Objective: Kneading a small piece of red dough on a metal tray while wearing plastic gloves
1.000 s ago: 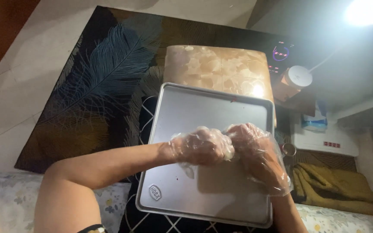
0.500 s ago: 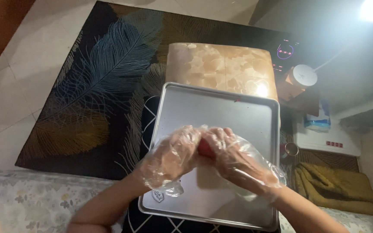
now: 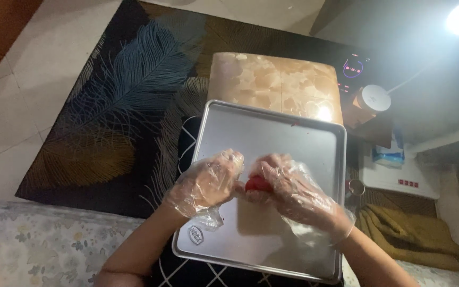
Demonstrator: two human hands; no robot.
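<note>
Both my hands wear thin clear plastic gloves and meet above a silver metal baking tray [image 3: 272, 133]. A small red lump [image 3: 257, 184] is pinched between them. My right hand [image 3: 293, 191] curls over the lump from the right. My left hand [image 3: 208, 183] presses against it from the left with fingers bent. Most of the red lump is hidden by the fingers. The tray itself carries nothing else that I can see.
Beyond the tray stands a small marble-patterned table top [image 3: 274, 85]. A dark rug with a feather pattern [image 3: 118, 106] covers the floor at left. A floral cushion edge [image 3: 43, 244] lies near me. At right are a white round device [image 3: 375, 98] and a folded olive cloth [image 3: 410, 234].
My hands have drawn slightly apart and lower over the tray, so the red lump between them now shows. My left forearm has swung in closer to my body.
</note>
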